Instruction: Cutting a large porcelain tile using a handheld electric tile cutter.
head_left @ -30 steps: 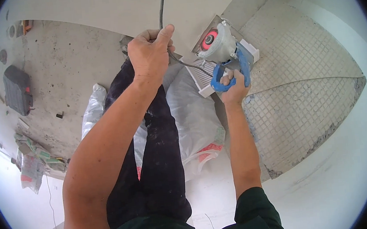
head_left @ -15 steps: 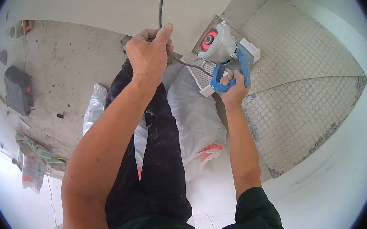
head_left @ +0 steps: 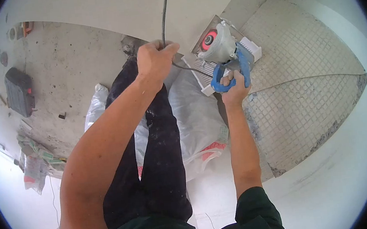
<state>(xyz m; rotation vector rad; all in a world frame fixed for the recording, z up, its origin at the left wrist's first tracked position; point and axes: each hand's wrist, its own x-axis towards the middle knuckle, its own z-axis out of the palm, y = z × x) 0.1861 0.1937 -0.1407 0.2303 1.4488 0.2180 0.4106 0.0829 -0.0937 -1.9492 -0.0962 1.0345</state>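
Note:
My right hand is wrapped round the blue handle of a circular saw. The saw has a grey metal housing, a flat base plate and a round pink-red part facing up. Beneath it is a white slatted piece, partly hidden. My left hand pinches a dark power cord. From that hand the cord runs up out of view at the top, and its other end reaches the saw's handle.
Stuffed white sacks stand beside my legs. To the right lies a slab with a grid pattern and broken edges. A dark tool case sits on the dusty floor at the left, near a bag with debris. A pale wall spans the top.
My left hand has moved slightly right and down with the cord, its fingers turning. The saw and my right hand stay almost where they were.

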